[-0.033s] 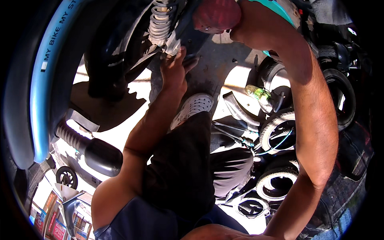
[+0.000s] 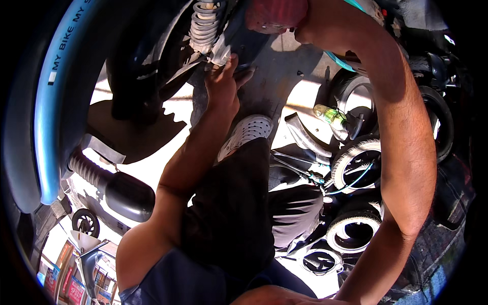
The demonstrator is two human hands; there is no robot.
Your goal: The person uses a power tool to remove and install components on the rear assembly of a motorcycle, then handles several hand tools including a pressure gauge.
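Observation:
My left hand [image 2: 222, 84] reaches up to the lower end of a shock absorber [image 2: 205, 26] with a pale coil spring. Its fingers are apart: one fingertip rests on the grey metal piece [image 2: 220, 55] below the spring, and another finger sticks out to the right. My right arm curves up along the right side to the top of the view. Around the wrist, my right hand [image 2: 325, 28] is in shadow and its fingers cannot be made out. Beside it is a rounded reddish form [image 2: 278, 12]; what it is, I cannot tell.
A blue body panel [image 2: 48, 137] runs down the left, near a ribbed black part [image 2: 129, 195]. On the right lie several tyres [image 2: 353, 231], a green bottle-like container [image 2: 332, 117], a curved strip [image 2: 305, 134] and cables [image 2: 300, 170]. A white perforated clog [image 2: 252, 129] is on the floor.
The view has shifted slightly. My left hand stays against the metal piece under the spring, and my right arm appears a little farther right.

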